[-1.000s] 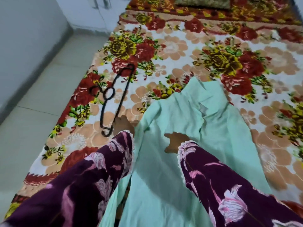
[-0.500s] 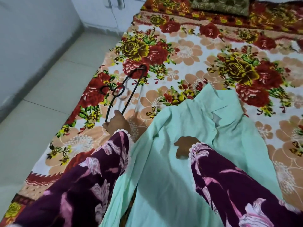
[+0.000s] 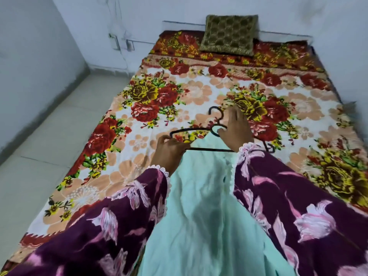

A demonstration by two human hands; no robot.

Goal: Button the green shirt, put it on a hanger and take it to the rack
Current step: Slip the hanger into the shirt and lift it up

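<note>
Right now my left hand [image 3: 169, 150] pinches the hanger [image 3: 201, 130] at its left end, its bar lying crosswise over the green shirt [image 3: 199, 206] collar; my right hand [image 3: 236, 129], fingers spread, rests at the hook, nearer the neck.

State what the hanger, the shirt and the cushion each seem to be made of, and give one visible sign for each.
Hanger: probably thin metal wire with a dark, dull finish; its outline is very slender, though thin plastic is possible.
Shirt: light woven cloth, perhaps cotton, matte pale green; it lies in soft creases.
Cushion: likely a velvety or brocade fabric, olive-gold; it has a slight sheen and a raised pattern.
</note>
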